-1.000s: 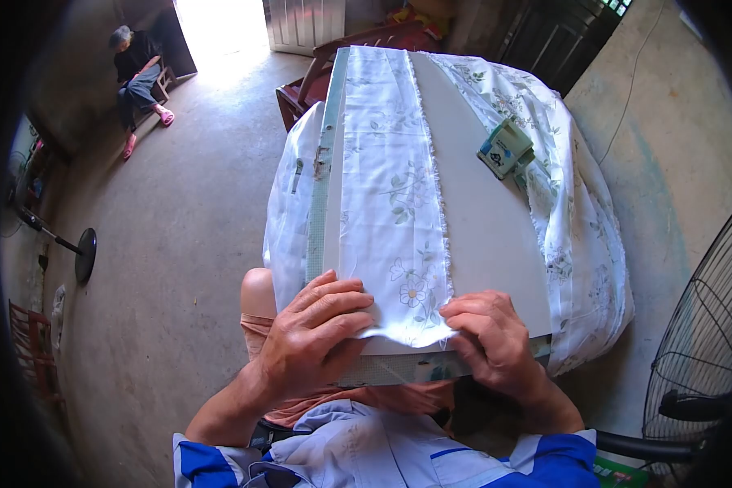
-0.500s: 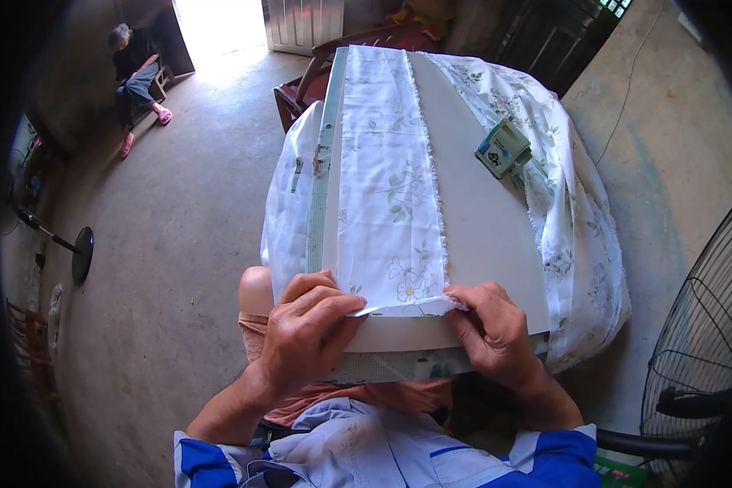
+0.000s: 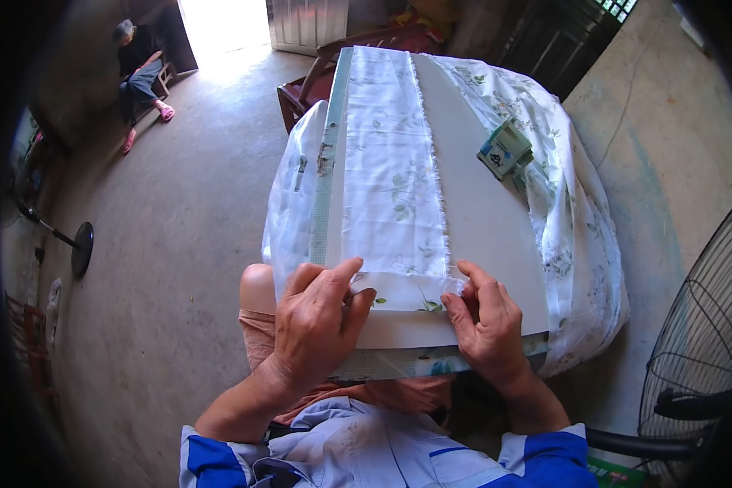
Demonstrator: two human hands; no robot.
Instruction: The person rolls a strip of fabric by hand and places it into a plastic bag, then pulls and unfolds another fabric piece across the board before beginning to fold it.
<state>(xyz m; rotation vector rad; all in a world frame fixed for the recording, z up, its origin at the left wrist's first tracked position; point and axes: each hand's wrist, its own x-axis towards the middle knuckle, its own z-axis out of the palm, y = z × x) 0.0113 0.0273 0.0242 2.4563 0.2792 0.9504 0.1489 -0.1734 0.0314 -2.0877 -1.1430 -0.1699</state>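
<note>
A long strip of white floral fabric [image 3: 394,175] lies along the board, its near end folded back over itself into a band [image 3: 407,291]. My left hand [image 3: 317,313] is at the left corner of this fold, cloth edge between thumb and bent fingers, with the index finger stretched above it. At the right corner, my right hand [image 3: 488,317] pinches the frayed edge between thumb and fingers. The pale board [image 3: 488,220] under the strip shows on its right side and along the front.
A green box [image 3: 504,150] rests on the board's right, beside bunched floral fabric [image 3: 573,244] hanging over that side. Sheer white cloth [image 3: 289,203] drapes on the left. A fan [image 3: 703,325] stands close at right. A seated person [image 3: 141,69] is far left; a wooden chair [image 3: 297,93] stands behind the board.
The strip's near end, lifted as a narrow edge before, now lies folded back as a wider flat band. Both hands have shifted slightly, and the left index finger has straightened.
</note>
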